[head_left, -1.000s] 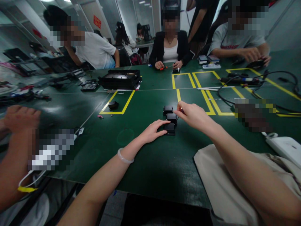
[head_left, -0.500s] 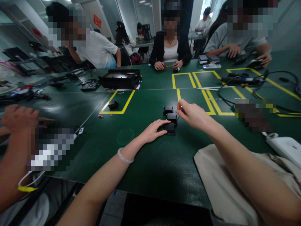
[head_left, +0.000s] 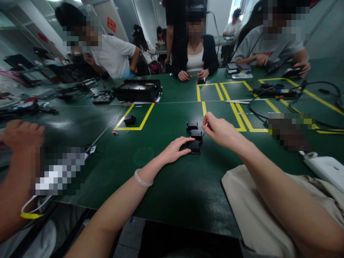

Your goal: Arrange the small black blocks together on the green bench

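The left hand (head_left: 176,150), thumb and fingers parted, touches the nearest of three boxy black blocks (head_left: 194,146) on the smooth green bench (head_left: 166,190). The right hand (head_left: 219,130) pinches a thin dark tool (head_left: 203,135) beside them.

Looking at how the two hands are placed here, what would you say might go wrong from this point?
The thin dark shaft pinched in the right hand might slip and catch the fingertips of the left hand, close by at the nearest black block. That block, the middle black block and the farthest black block sit close together, so a push on one could perhaps knock its neighbour askew.
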Motion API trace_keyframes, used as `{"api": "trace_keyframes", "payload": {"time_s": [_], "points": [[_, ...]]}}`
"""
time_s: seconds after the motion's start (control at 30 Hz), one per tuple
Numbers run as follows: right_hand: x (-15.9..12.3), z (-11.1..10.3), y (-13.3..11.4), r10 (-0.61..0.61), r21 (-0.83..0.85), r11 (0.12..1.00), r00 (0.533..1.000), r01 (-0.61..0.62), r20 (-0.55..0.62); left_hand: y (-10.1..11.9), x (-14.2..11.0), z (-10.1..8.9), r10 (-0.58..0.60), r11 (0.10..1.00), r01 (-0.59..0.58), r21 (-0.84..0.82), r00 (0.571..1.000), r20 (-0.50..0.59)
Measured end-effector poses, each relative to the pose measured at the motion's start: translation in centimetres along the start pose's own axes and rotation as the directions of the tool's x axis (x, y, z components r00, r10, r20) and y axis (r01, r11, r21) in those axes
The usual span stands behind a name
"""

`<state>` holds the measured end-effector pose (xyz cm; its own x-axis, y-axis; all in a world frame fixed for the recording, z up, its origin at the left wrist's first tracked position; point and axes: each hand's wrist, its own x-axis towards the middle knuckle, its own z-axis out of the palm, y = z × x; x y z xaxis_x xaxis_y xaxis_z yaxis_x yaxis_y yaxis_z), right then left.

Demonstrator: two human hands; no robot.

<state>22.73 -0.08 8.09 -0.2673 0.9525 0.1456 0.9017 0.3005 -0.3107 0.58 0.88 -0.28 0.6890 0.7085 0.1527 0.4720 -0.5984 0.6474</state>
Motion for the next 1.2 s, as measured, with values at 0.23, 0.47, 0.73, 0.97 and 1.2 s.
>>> {"api": "trace_keyframes", "payload": {"time_s": [0.23,0.47,0.73,0.97,1.2], "points": [[-0.02,-0.10,-0.14,0.007,-0.089,0.996,1.000,-0.007,0.003,0.09,0.00,-0.02,-0.025,1.000,0.025,0.002,1.000,0.009],[-0.08,-0.15,-0.18,-0.005,-0.039,0.999,1.000,0.005,0.002,-0.01,0.00,0.03,-0.013,1.000,0.013,0.002,1.000,-0.001],[-0.11,-0.08,-0.16,-0.019,-0.044,0.999,1.000,0.019,0.005,0.08,0.07,0.10,-0.023,1.000,0.023,0.001,1.000,-0.007],[-0.10,0.01,-0.31,-0.013,-0.086,0.996,1.000,0.013,0.001,-0.05,0.09,0.16,-0.007,1.000,0.007,0.008,1.000,-0.012],[-0.12,-0.07,0.11,-0.047,-0.032,0.998,0.999,0.048,0.015,-0.07,0.02,0.17,-0.005,1.000,0.005,0.011,1.000,-0.009]]}}
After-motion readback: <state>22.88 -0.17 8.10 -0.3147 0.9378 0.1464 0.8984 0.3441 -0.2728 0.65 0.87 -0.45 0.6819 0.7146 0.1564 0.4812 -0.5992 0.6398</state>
